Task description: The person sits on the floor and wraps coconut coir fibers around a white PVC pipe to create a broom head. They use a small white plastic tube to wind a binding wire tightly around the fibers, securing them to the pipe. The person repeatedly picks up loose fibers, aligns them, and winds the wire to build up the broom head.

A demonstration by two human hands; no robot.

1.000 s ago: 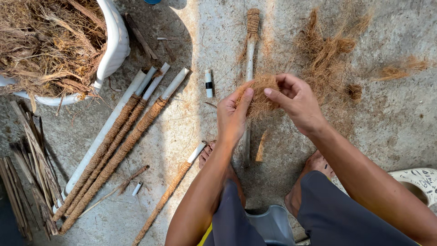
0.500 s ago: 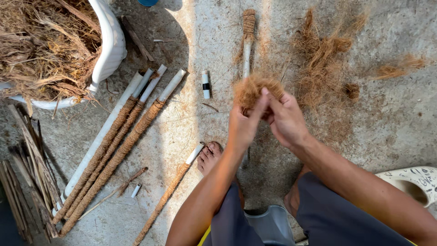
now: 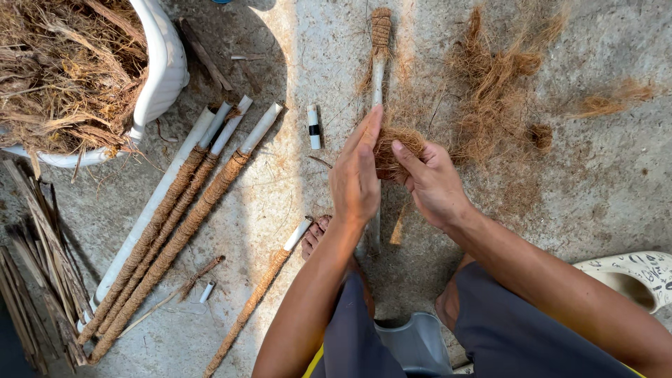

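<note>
Both hands meet over the concrete floor (image 3: 616, 182) — the left hand (image 3: 357, 175), fingers straight, presses flat against a clump of brown coconut fibre (image 3: 393, 148) that the right hand (image 3: 432, 183) pinches from the other side. The clump sits over a white pipe (image 3: 378, 77) lying just beyond the hands, its far end wrapped in fibre; several fibre-wrapped pipes (image 3: 182, 217) lie well to the left, beside a white tub (image 3: 164, 70) of husk.

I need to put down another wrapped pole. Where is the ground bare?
Bare concrete lies right of the loose brown fibre pile, above the pale sandal. A smaller patch sits between the fibre-wrapped white pipes and the short white tube. Crowded: left, by the white tub.
</note>
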